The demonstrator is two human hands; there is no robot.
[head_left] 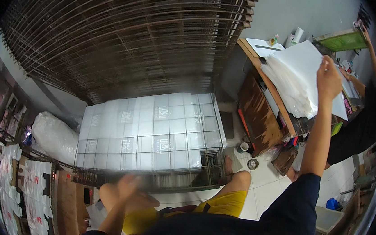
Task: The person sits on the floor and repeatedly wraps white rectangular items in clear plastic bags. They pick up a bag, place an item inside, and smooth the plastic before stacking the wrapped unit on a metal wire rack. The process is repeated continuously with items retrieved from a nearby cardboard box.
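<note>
My right hand reaches out to the right, its fingers closed at the edge of a white sheet. That sheet lies over a fanned stack of thin, translucent plastic sheets on a wooden worktable. My left hand is low, beside my knee and close to the front edge of the wire drying rack. Motion smears its fingers. On the rack's lowered wire shelf lie overlapping translucent plastic bags with white printed marks.
Many raised wire shelves tilt up behind the bags. A co-worker in dark clothes stands at the table's far right, one hand at a green-framed screen. A stuffed white sack sits at left. A cup stands on the tiled floor.
</note>
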